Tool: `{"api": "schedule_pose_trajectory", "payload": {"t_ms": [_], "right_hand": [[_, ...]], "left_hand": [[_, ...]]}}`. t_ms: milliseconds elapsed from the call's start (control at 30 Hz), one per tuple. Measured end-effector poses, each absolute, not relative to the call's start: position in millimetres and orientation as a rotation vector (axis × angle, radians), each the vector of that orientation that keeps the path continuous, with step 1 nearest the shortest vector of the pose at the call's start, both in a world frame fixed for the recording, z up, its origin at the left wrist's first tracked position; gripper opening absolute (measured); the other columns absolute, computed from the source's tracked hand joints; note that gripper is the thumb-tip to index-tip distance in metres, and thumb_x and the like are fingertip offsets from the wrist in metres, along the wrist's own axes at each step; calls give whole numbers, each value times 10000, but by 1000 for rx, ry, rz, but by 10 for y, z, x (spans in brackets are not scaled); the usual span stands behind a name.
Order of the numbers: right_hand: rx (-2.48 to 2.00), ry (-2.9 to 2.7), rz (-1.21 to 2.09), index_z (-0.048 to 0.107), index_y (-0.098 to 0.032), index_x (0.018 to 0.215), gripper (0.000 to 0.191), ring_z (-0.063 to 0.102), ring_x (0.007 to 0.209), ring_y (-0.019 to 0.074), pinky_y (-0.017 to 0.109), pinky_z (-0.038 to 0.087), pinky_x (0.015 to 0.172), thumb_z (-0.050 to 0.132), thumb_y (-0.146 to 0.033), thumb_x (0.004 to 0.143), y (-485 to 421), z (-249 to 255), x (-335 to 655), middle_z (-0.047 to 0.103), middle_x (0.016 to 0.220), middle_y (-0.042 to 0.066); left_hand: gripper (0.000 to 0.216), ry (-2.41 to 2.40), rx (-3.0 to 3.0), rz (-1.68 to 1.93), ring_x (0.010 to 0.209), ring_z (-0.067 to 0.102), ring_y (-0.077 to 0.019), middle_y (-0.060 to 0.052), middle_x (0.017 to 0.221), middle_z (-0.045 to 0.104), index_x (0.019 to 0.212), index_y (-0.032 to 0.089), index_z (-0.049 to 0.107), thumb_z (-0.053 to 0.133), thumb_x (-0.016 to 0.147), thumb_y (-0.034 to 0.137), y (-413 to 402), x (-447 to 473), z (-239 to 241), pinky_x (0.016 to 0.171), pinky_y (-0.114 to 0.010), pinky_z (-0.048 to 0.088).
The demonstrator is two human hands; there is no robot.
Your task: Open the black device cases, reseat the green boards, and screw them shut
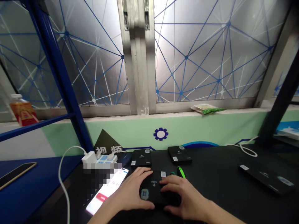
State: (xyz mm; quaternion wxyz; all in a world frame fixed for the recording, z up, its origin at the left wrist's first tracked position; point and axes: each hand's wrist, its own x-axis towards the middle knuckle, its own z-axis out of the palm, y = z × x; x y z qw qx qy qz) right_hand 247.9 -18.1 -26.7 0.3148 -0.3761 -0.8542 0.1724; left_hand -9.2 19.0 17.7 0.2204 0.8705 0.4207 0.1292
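Note:
A flat black box (153, 189) with white print, a white label and a square sticker lies on the black table in front of me. My left hand (133, 193) grips its left side, thumb along the near edge and fingers at the far corner. Around the right side curls my right hand (184, 197), its fingertips on the top and its thumb by the near edge. Just beyond the right hand is a bright green handle (181, 172), partly hidden. Left of my left hand, a phone with a lit screen (111, 188) lies flat.
Similar black boxes lie at the back, one on the left (141, 158) and another on the right (179, 154). A further black box (266, 179) is far right. A white power strip (102, 160) with cables stands back left. A blue post (56, 71) rises at left.

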Motion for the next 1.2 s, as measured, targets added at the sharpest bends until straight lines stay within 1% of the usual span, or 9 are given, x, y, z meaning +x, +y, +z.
{"api": "schedule_pose_trajectory", "payload": {"t_ms": [167, 233, 433, 533, 633, 733, 867, 1000, 1200], "right_hand": [[-945, -2272, 419, 737, -225, 1065, 421, 632, 1142, 281, 409, 465, 1029, 776, -249, 647, -183, -244, 2479, 693, 1247, 80], [-918, -2284, 412, 724, -234, 1077, 413, 629, 1128, 274, 413, 462, 1016, 743, -226, 664, -193, -222, 2481, 692, 1236, 72], [-908, -2240, 391, 693, -239, 1055, 343, 643, 1035, 272, 452, 438, 1004, 685, -220, 712, -235, -160, 2502, 690, 1175, 76], [-889, -2210, 391, 671, -236, 1031, 312, 644, 981, 246, 406, 466, 944, 630, -152, 733, -228, -168, 2506, 694, 1108, 65], [-892, -2167, 393, 643, -223, 988, 276, 635, 888, 218, 346, 493, 825, 569, -92, 757, -206, -193, 2500, 688, 977, 56], [-920, -2130, 392, 624, -210, 923, 196, 619, 812, 202, 307, 486, 725, 541, -87, 794, -189, -223, 2497, 662, 880, 49], [-944, -2123, 379, 620, -203, 888, 165, 611, 779, 193, 300, 475, 708, 538, -86, 806, -183, -262, 2510, 652, 833, 41], [-975, -2118, 359, 623, -200, 868, 155, 601, 754, 194, 303, 471, 701, 539, -92, 797, -185, -257, 2522, 655, 800, 42], [-979, -2149, 293, 622, -202, 839, 145, 592, 706, 198, 311, 456, 672, 528, -114, 773, -204, -198, 2521, 656, 742, 42]], "left_hand": [[541, 1198, 2437, 515, 1218, 552, -284, -47, 1346, 571, 1298, 317, 594, 747, 785, 397, 199, -86, 121, 1038, -420, 439], [474, 1257, 2449, 570, 1160, 579, -278, -49, 1283, 600, 1262, 300, 602, 719, 812, 392, 211, -84, 94, 998, -405, 454], [671, 1439, 2391, 476, 902, 629, -254, -22, 993, 640, 1319, 288, 553, 767, 730, 525, 227, -95, 126, 765, -328, 472], [850, 1476, 2393, 338, 775, 617, -235, 17, 845, 604, 1431, 334, 468, 774, 682, 593, 215, -108, 174, 640, -284, 414], [891, 1441, 2410, 250, 731, 603, -226, 33, 786, 572, 1467, 393, 429, 768, 672, 609, 185, -116, 213, 596, -263, 370], [743, 1425, 2399, 220, 771, 607, -245, 19, 790, 583, 1375, 423, 542, 746, 691, 628, 153, -111, 231, 621, -267, 381], [571, 1492, 2405, 246, 785, 612, -266, 7, 777, 611, 1167, 344, 658, 735, 687, 643, 154, -89, 200, 612, -273, 362], [558, 1625, 2391, 261, 753, 627, -270, -3, 764, 634, 1040, 269, 618, 686, 702, 708, 202, -77, 145, 595, -279, 345], [549, 1775, 2377, 289, 707, 636, -273, -16, 733, 645, 883, 246, 569, 650, 692, 754, 244, -60, 119, 578, -291, 329]]}}
